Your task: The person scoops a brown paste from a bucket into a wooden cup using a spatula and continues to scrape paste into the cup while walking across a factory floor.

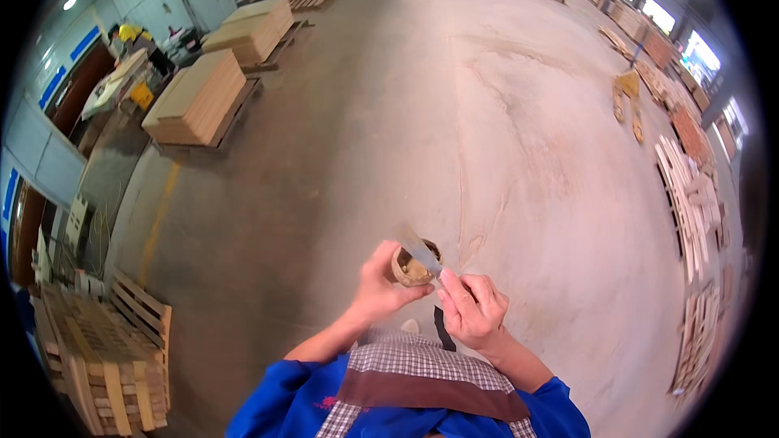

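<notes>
While my left hand (pixel 376 285) is clasping a round brown cup (pixel 411 273) lower-centre, my right hand (pixel 473 307) is pinching a grey-metal scraper (pixel 421 254), seemingly mixing, next needing steadiness.

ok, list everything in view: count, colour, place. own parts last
Bowl: 1, brownish, in left hand
Putty knife: 1, grey blade, in right hand, over bowl
Board stacks: at least 3, tan, upper left
Slatted wood stack: 1, tan, lower left
Co-worker: 1, yellow and dark clothing, upper left
Pallet jack: 1, yellow, right
Wood piles: several, tan to reddish, right side
Windows: several, bright, upper right
Floor: 1, grey, centre
Apron: 1, checked with brown band, bottom centre
Sleeves: 2, blue, bottom
Hands: 2, bare, lower centre
</notes>
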Motion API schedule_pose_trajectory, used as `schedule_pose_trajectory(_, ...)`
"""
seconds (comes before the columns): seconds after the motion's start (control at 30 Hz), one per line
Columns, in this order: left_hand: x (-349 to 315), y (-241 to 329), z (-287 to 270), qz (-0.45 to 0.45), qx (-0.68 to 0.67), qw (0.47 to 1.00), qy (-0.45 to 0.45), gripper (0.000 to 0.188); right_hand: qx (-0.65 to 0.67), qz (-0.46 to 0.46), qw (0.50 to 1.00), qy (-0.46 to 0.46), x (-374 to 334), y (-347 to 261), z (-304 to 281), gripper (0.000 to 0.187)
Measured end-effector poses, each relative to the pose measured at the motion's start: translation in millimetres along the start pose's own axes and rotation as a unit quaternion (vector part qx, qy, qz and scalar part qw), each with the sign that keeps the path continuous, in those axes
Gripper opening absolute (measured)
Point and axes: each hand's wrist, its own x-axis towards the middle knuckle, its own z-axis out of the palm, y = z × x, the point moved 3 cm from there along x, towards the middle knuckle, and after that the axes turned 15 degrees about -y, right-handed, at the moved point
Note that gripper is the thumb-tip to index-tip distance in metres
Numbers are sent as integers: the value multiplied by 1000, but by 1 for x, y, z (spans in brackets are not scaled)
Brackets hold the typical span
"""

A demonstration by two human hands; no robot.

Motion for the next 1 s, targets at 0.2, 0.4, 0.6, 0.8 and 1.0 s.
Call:
schedule_pose_trajectory(0.2, 185, -49, -64, -12, 0, 995, 99, 63, 20, -12, 999, -43, 108, 169, 42, 42)
schedule_pose_trajectory(0.4, 414, -80, -138, 20, 47, 995, 87, 64, -9, 20, 996, -83, 226, 355, 73, 38)
schedule_pose_trajectory(0.6, 635, -106, -186, -8, -29, 998, 54, 65, 35, 128, 983, -126, 321, 535, 74, 29)
schedule_pose_trajectory(0.8, 851, -158, -222, 10, 65, 998, -8, 65, 726, 394, 563, -23, 429, 721, 140, 31)
schedule_pose_trajectory(1.0, 1048, -136, -295, 46, 173, 983, 51, 67, 795, 364, 465, -138, 588, 907, 194, 31)
